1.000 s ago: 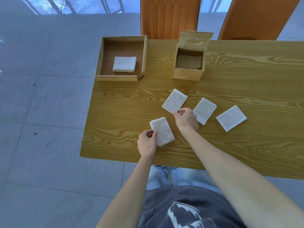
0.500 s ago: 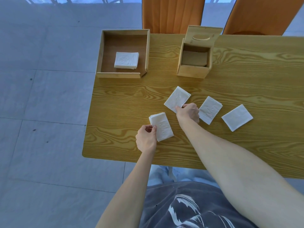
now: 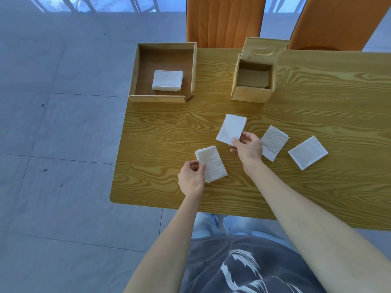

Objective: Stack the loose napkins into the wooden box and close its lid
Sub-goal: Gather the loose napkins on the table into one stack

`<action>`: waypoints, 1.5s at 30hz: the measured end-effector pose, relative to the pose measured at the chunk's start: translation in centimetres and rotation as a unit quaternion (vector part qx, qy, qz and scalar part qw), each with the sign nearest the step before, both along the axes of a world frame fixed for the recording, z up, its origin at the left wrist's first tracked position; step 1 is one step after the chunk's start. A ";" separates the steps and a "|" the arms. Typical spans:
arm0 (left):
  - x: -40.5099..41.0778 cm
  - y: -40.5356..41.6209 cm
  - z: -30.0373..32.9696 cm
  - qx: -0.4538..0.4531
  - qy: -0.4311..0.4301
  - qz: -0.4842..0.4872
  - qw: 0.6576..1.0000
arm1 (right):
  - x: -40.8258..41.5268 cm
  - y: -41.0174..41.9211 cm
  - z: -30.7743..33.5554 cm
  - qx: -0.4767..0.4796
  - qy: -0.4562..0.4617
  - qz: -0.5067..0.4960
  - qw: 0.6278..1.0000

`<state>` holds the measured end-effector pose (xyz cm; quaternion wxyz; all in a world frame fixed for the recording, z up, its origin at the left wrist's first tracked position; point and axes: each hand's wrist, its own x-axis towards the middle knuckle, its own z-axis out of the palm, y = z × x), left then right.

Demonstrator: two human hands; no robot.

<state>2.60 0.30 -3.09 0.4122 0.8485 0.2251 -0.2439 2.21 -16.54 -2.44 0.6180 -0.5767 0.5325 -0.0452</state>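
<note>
My left hand [image 3: 191, 179] pinches the near edge of a small stack of white napkins [image 3: 212, 163] resting on the table. My right hand [image 3: 248, 148] grips the near corner of a single napkin [image 3: 231, 129], which is lifted slightly off the wood. Two more loose napkins lie to the right, one [image 3: 275, 145] beside my right hand and one [image 3: 307, 152] farther out. The wooden box [image 3: 251, 95] stands at the back with its hinged lid [image 3: 264, 47] tipped open. Its inside looks brown; I cannot tell if napkins are in it.
A shallow wooden tray [image 3: 156, 98] at the table's back left corner holds a pile of napkins [image 3: 167, 80]. Two orange chairs [image 3: 224, 20] stand behind the table [image 3: 317, 197]. The table's left edge drops to a grey tiled floor.
My right hand has pinched the middle napkin and raised its near corner off the table. The left hand keeps its hold on the stack. The camera has shifted slightly.
</note>
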 end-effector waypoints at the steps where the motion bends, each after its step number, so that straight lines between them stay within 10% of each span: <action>1: 0.0 0.1 0.0 -0.005 -0.004 0.002 1.000 | -0.4 -0.1 0.2 0.042 -0.028 0.004 0.999; 12: -0.1 0.9 -0.9 -0.042 0.002 0.040 0.998 | -5.1 1.2 0.4 0.125 -0.073 0.252 0.957; 26: -0.3 0.7 -0.8 -0.061 -0.004 0.053 0.997 | -4.1 4.0 -0.3 -0.199 0.107 0.379 0.897; 45: -0.3 -0.7 -0.6 -0.022 -0.023 -0.003 0.999 | -5.9 -3.0 0.1 -0.282 0.207 0.075 0.934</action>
